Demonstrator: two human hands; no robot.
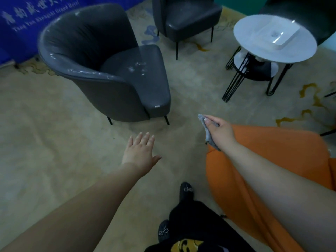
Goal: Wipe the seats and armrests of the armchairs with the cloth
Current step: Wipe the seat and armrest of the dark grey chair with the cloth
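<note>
Banner point(27, 17): blue with white lettering, along the far left wall.
Grey armchair point(101, 64): dark, curved back, pale smudges on its seat and armrest rim, standing on the beige carpet point(45, 133).
Left hand point(141, 151): grip released, fingers straight and spread, palm down over the carpet, short of the armchair.
Second grey chair point(187, 20): at the top, beyond the first.
Cloth point(209, 131): grey, hanging from the right hand.
Right hand point(219, 130): grip pinching the cloth between thumb and fingers, above the orange armchair point(272, 157).
Table point(258, 50): round, white, black wire legs, carrying a clear square dish point(272, 33).
</note>
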